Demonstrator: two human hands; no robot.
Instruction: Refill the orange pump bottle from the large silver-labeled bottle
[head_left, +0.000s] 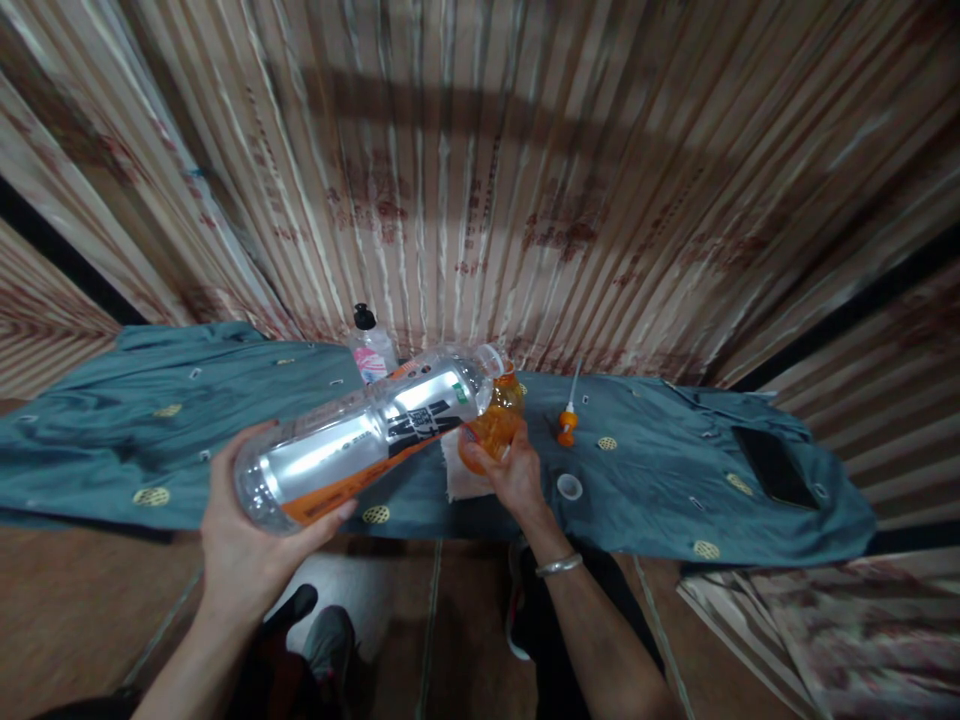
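A large clear bottle (367, 440) with a silver, black and orange label lies tilted in my left hand (251, 540), its neck up to the right. The bottle's uncapped mouth is at the top of a small orange bottle (495, 425). My right hand (517, 470) is wrapped round that orange bottle, above a white cloth (461, 480). An orange pump top (567, 426) with a thin tube lies to the right. Nearer the table edge is a white cap (569, 487).
The table has a blue-green patterned cloth (255, 430). Behind the large bottle stands a clear bottle with a black cap (372, 350). A black phone (772, 466) lies at the right. Striped curtains (480, 180) hang behind the table.
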